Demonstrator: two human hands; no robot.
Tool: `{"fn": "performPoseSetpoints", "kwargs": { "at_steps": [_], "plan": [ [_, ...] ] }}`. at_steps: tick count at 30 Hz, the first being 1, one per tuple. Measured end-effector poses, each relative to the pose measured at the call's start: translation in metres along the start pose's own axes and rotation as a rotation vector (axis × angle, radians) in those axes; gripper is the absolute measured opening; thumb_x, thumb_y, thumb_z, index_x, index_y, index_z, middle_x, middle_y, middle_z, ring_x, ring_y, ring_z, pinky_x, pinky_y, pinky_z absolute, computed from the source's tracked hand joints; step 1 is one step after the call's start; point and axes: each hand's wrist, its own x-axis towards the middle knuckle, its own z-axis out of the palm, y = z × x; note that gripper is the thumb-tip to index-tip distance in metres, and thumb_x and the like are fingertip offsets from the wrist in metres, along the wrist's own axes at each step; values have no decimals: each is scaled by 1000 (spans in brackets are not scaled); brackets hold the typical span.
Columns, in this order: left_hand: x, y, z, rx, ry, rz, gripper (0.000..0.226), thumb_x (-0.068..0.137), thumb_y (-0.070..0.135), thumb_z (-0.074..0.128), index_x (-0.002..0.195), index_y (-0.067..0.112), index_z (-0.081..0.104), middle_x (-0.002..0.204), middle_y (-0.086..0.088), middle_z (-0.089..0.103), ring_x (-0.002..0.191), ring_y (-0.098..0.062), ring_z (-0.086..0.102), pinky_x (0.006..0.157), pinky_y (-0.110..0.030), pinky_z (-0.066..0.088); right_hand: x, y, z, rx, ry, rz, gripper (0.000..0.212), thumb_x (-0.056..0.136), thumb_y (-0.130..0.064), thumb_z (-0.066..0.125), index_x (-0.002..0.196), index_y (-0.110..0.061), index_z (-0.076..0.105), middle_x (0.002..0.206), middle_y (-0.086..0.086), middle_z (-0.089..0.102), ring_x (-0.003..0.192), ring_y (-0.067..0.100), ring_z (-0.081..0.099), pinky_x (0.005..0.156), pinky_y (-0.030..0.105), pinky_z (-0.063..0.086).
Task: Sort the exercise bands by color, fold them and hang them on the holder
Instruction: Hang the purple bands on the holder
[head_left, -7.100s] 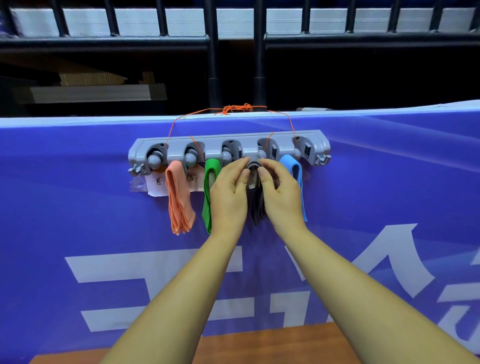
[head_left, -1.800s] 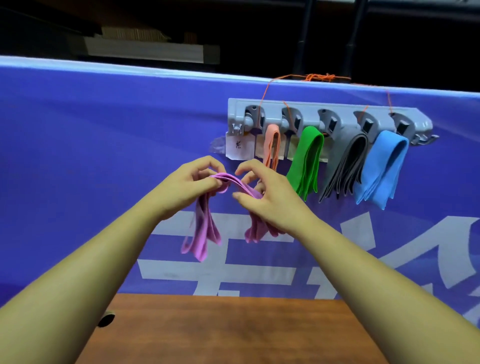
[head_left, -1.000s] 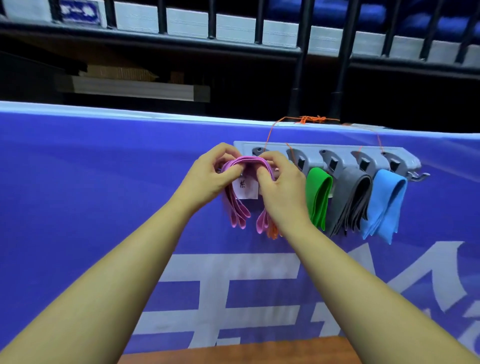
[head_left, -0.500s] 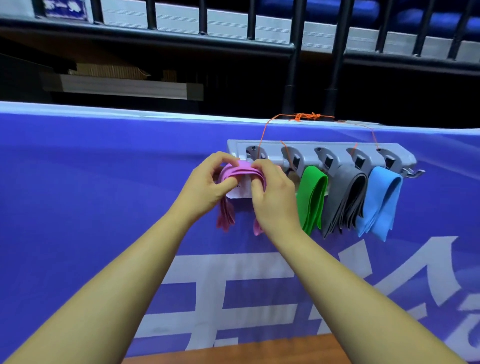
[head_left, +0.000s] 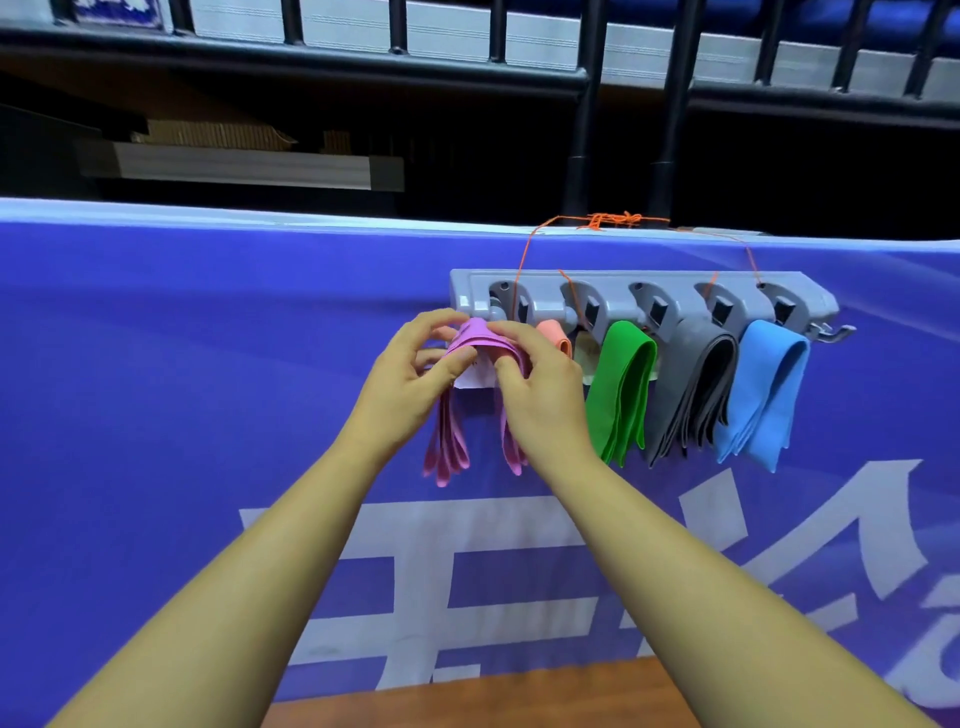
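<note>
Both the left hand (head_left: 402, 387) and the right hand (head_left: 540, 395) pinch a folded pink rubber exercise band (head_left: 480, 338) at the grey plastic holder (head_left: 639, 296), hiding its leftmost peg and most of the orange band (head_left: 555, 335).

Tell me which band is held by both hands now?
The pink band, at the holder's left end; the orange, green, grey and blue bands hang untouched.

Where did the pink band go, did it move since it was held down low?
Yes. The pink band went up and right to the gray holder, at its leftmost peg, held by the left hand and right hand.
</note>
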Motion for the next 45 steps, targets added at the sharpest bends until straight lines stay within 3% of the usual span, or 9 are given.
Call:
{"fn": "performPoseSetpoints", "kwargs": {
  "at_steps": [5, 9, 14, 20, 23, 28, 32, 38, 45],
  "plan": [
    [-1, 2, 3, 14, 18, 12, 30, 95, 33, 59, 124, 34, 62, 122, 3, 60, 103, -12, 66, 92, -26, 52, -5, 8, 3, 63, -43, -12, 30, 96, -33, 57, 125, -26, 65, 116, -17, 67, 109, -5, 59, 92, 14, 47],
    [-1, 5, 5, 47, 52, 53, 23, 97, 36, 53, 115, 45, 64, 114, 18, 60, 110, -10, 60, 93, -23, 48, -3, 7, 8, 75, 8, -34, 28, 101, -30, 50, 122, -23, 67, 115, -11, 68, 109, 2, 60, 93, 25, 50],
    [-1, 8, 10, 67, 113, 78, 21, 98, 31, 54, 113, 35, 68, 118, 2, 60, 112, -2, 56, 85, -6, 41, 0, 4, 11, 42, 72, -69, 26, 101, -21, 47, 115, -19, 68, 112, -8, 69, 108, 2, 58, 98, 38, 46],
    [2, 6, 15, 102, 173, 113, 18, 96, 32, 58, 110, 33, 70, 112, 4, 59, 109, -7, 57, 84, -21, 48, -1, 7, 15, 93, 145, -39, 16, 98, -28, 51, 105, -28, 65, 103, -13, 66, 103, 13, 63, 87, 44, 52],
    [2, 10, 15, 124, 147, 120, 19, 96, 29, 59, 110, 28, 71, 110, 5, 60, 107, -9, 58, 82, -20, 47, -1, 7, 13, 156, 136, -8, 17, 97, -25, 54, 106, -23, 69, 102, -11, 70, 101, 10, 65, 89, 39, 54],
    [-7, -4, 9, 166, 41, 173, 34, 95, 28, 58, 129, 28, 62, 124, 7, 54, 122, -14, 54, 102, -32, 46, -11, 10, 7, 186, 57, -12, 25, 99, -16, 52, 118, -19, 69, 113, -12, 70, 108, 1, 62, 94, 22, 49],
    [-10, 3, 11, 22, 95, 96, 29, 97, 22, 59, 124, 27, 63, 122, 11, 62, 117, -13, 59, 98, -35, 51, -10, 10, 9, 123, 83, -3, 26, 100, -17, 50, 118, -19, 69, 111, -11, 71, 106, -6, 58, 93, 13, 43],
    [-18, 1, 14, 10, 131, 118, 31, 95, 15, 61, 126, 17, 64, 120, 0, 58, 116, -10, 57, 92, -22, 51, -16, 13, 13, 119, 61, 9, 27, 97, -25, 55, 122, -21, 65, 112, -11, 70, 106, 3, 64, 93, 28, 51],
    [-24, 4, 17, 62, 191, 74, 30, 95, 12, 59, 123, 22, 65, 120, 7, 65, 112, -8, 62, 94, -26, 52, -18, 13, 7, 75, 69, 65, 23, 97, -19, 54, 113, -17, 71, 99, -6, 73, 90, 6, 66, 82, 19, 50]
  ]
}}
